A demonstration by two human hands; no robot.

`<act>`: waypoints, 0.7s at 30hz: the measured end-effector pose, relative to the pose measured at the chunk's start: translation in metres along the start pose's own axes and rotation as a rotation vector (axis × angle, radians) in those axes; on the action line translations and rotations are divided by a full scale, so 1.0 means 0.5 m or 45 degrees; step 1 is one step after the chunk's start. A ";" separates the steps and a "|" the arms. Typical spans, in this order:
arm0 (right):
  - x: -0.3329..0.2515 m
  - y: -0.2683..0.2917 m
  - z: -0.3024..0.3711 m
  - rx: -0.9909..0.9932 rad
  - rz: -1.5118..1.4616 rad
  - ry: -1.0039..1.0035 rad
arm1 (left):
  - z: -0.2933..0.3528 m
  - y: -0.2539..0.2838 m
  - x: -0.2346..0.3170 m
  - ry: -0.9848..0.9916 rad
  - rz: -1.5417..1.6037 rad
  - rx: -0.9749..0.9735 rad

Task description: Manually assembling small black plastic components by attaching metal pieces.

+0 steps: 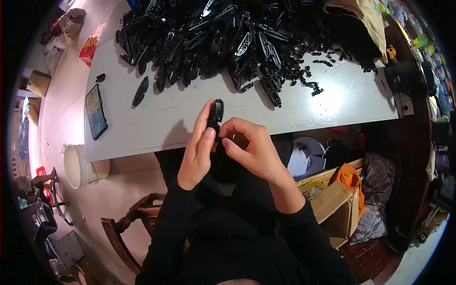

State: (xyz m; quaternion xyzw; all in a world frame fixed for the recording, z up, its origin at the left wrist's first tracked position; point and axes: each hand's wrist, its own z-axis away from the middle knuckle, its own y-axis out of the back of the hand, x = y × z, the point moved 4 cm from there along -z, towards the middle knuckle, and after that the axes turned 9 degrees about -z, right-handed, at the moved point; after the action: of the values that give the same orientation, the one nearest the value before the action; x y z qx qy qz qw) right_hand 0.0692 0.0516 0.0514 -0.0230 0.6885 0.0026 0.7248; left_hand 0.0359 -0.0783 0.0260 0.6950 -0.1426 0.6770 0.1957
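Note:
My left hand grips a long black plastic part, held upright above the table's front edge. Close against its lower end, the thumb and fingers of my right hand are pinched together; whatever they hold there is too small and dark to make out. Beyond my hands lies a big heap of similar black plastic parts, long and oval, some with slotted frames. A single oval part lies apart on the left. Small black pieces are scattered to the right of the heap.
A phone lies at the left end of the white table. A brown paper bag stands at the far right. On the floor are a white bucket and a wooden chair. An open cardboard box sits right of me.

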 end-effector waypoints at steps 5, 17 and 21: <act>0.005 0.008 0.003 0.194 0.101 0.229 | 0.004 -0.028 0.025 -0.072 -0.075 -0.187; 0.083 0.090 0.051 0.299 -0.671 -0.212 | -0.003 -0.110 0.003 -0.008 -0.104 -0.457; 0.112 0.206 0.068 0.706 -0.852 0.085 | -0.073 -0.152 0.008 -0.457 -0.568 -0.334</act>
State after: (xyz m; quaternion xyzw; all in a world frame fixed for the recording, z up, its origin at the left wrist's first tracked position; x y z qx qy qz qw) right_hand 0.1021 0.1540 -0.0060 -0.0494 0.6407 -0.4183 0.6419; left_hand 0.0392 0.0059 0.0243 0.7864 -0.1052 0.4596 0.3991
